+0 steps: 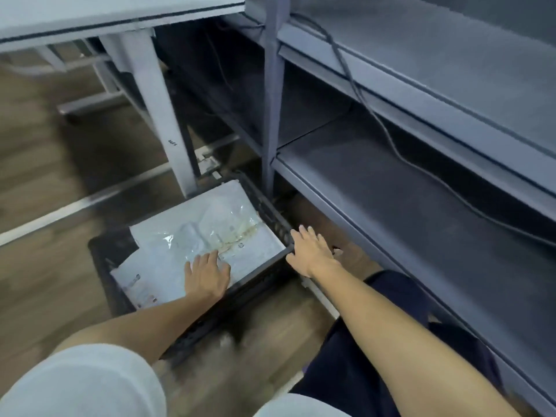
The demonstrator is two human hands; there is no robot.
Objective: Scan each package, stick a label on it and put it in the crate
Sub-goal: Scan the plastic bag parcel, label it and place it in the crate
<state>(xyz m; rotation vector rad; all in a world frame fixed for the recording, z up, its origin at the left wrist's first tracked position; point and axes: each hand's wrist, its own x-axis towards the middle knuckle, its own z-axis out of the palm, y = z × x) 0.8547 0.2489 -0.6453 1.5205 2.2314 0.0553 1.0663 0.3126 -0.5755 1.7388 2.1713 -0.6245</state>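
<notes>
A black plastic crate [272, 209] stands on the wooden floor below me, holding flat white mailer packages. The top package [210, 227] is large, with a crinkled clear patch and a label on it. A second white package [141, 284] sticks out beneath it at the crate's near left. My left hand [207, 273] lies flat on the top package with its fingers straight. My right hand [311, 251] hovers over the crate's right corner, fingers spread, holding nothing. The frame is blurred by motion.
A grey metal shelving unit [391, 191] runs along the right, with a dark cable [376, 115] trailing over its shelves. A white table [159, 115] stands behind the crate, its leg close to the crate's far edge. Wooden floor [45, 182] spreads to the left.
</notes>
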